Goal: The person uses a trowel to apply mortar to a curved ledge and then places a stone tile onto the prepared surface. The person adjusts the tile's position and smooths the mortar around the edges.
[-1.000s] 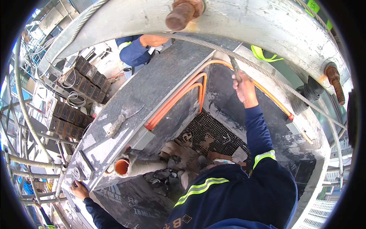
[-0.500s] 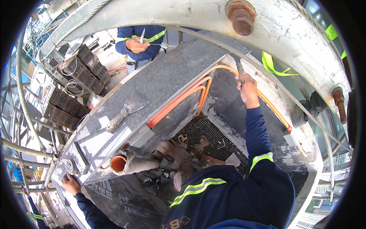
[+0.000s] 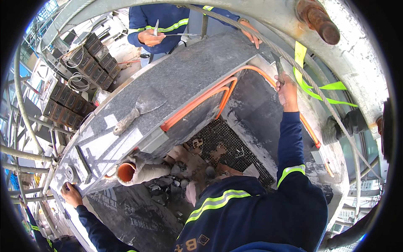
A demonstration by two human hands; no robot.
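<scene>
My right hand (image 3: 286,91) grips a putty knife (image 3: 278,66) with a narrow dark blade pointing up and away, above the far right corner of the pit. An orange conduit (image 3: 258,72) runs along the wall just beside that hand. At far left, my left hand (image 3: 72,196) rests on the edge of the stone ledge (image 3: 180,71), its fingers partly apart. Close to it lie a roll of tape (image 3: 71,173) and a flat dark bar (image 3: 83,164). A broad scraper (image 3: 142,108) with a worn handle lies further up the ledge.
Across the ledge a co-worker's hand (image 3: 151,38) holds a pale blade and a thin rod; their other hand (image 3: 251,34) rests on the stone. Rubble (image 3: 180,168) and a wrapped pipe (image 3: 147,173) sit in the pit. A steel cable (image 3: 319,90) crosses overhead at right.
My right hand with the putty knife has shifted slightly right. The co-worker's second hand has come into view on the ledge. My left hand stays at the ledge edge.
</scene>
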